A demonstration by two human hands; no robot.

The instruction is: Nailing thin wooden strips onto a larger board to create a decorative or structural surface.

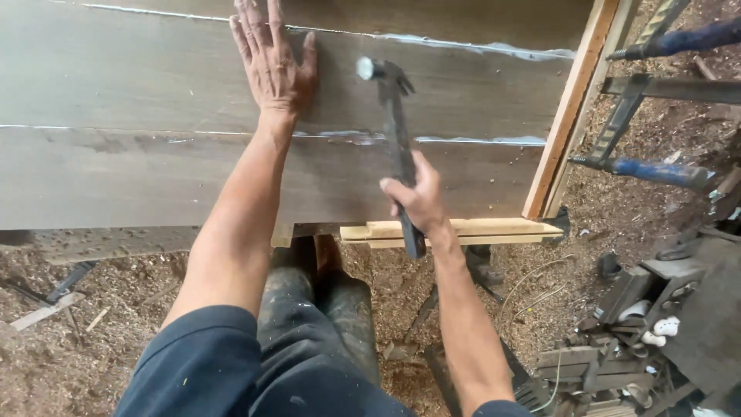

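Over the glued wooden panel [154, 162]: hammer raised, other palm pressing.
Right hand [417, 197] fingers clench the hammer [397, 131], handle pointing away, head beside the flat, spread left hand [272, 62].
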